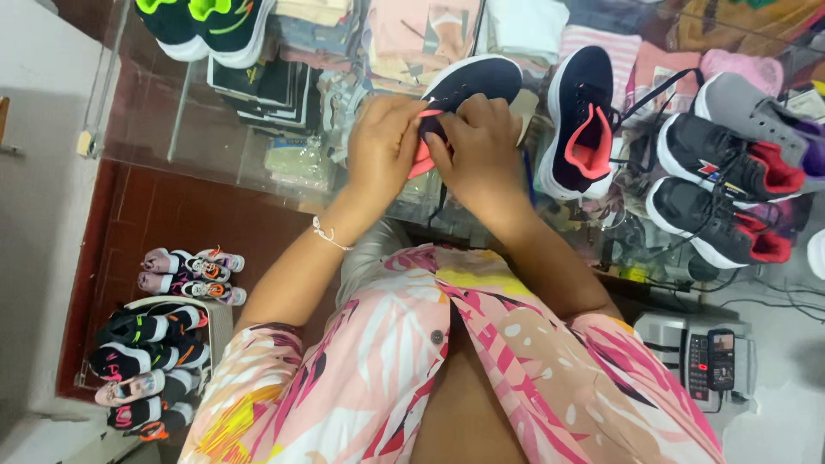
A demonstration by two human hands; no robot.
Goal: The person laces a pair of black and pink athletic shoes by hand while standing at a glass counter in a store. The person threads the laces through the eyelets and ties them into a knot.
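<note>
Fingers (411,129) of the left hand (382,146) are pinched together on the coral-pink tongue and collar of a dark navy sports shoe with a white sole (473,82), and the right hand (477,150) closes on the same shoe from the other side, fingers curled over its lacing area. This shoe is held just above the glass desk (215,137), near its front edge and about the middle. It looks light, with a soft, flexible fabric upper and a stiffer sole, so I judge the firm grip is at the sole or heel, not the tongue. Its matching navy shoe with pink lining (580,120) lies just beside, to the right.
</note>
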